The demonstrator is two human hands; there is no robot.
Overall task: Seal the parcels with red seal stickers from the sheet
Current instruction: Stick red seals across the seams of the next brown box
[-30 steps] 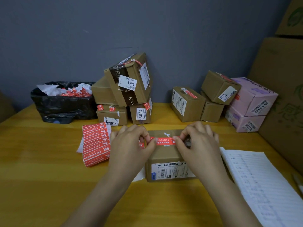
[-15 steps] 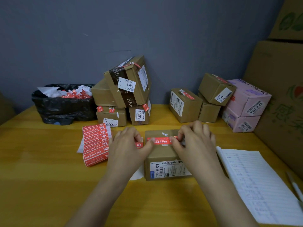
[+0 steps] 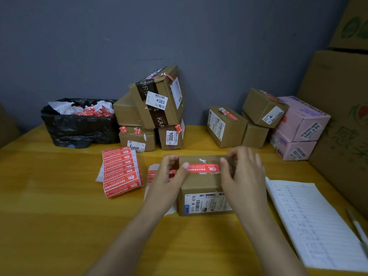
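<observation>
A brown cardboard parcel (image 3: 199,184) with a white barcode label on its near side lies on the yellow table. A red seal sticker (image 3: 203,168) runs across its top seam. My left hand (image 3: 169,176) grips the parcel's left side, thumb tip on the sticker's left end. My right hand (image 3: 243,176) is over the right side, thumb at the sticker's right end and fingers curled over the far edge. The sheet of red stickers (image 3: 121,172) lies left of the parcel. A partly used strip (image 3: 153,173) shows behind my left hand.
A black-lined bin (image 3: 79,128) of backing scraps stands at the back left. Sealed parcels (image 3: 157,100) are piled behind the sheet, with more brown parcels (image 3: 225,126) and pink boxes (image 3: 302,120) at the back right. A lined notebook (image 3: 310,220) and a pen (image 3: 358,226) lie right. Large cartons (image 3: 338,96) wall the right.
My two thumbs have slid apart along the sticker, so more of its red face shows. The parcel has stayed in place.
</observation>
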